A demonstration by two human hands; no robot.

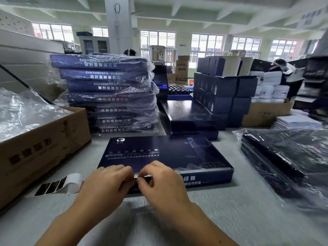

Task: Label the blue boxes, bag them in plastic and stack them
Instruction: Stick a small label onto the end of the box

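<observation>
A flat blue box (pixel 168 153) lies at the middle of a grey worktop (pixel 239 201), its near edge under a person's two hands. The left hand (pixel 108 181) and right hand (pixel 159 180), fingers curled, pinch a small pale label (pixel 141 175) between them at that edge. A strip of label backing (pixel 58 183) lies to the left, beside a cardboard carton (pixel 44 148). Behind the box rises a stack of plastic-bagged blue boxes (pixel 110 93).

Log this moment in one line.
stage: labelling | left hand, right hand pinch label at box near edge | box unbagged | stack behind
</observation>
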